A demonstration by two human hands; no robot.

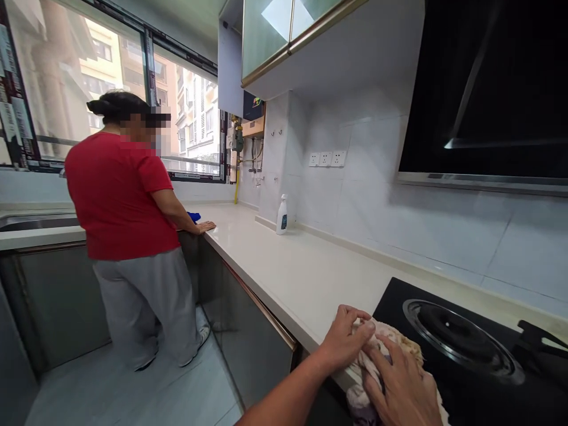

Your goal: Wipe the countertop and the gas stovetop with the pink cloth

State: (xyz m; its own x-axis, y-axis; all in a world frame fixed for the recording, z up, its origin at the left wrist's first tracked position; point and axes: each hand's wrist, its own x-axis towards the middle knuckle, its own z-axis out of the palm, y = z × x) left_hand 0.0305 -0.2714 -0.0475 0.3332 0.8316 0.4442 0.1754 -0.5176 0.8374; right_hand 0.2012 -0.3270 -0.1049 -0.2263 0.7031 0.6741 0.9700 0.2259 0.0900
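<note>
Bunched between two hands: one pale cloth [400, 337], at the edge of tabletop [306, 266] and black cooktop [470, 390]. Left hand [348, 338]: thumb and fingers pinching a fold. Right hand [402, 384]: fingers bent over the cloth; cannot tell how firmly closed. Farther along: one upright white spray bottle [281, 216], label too small to read, contents hidden. On wall: three sockets [326, 158]. Far left: one steel sink [39, 222].

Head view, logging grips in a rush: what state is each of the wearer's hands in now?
Left hand: fingers bent against the bunched cloth; grip cannot be told.
Right hand: laid over that cloth; grip unclear too.
</note>
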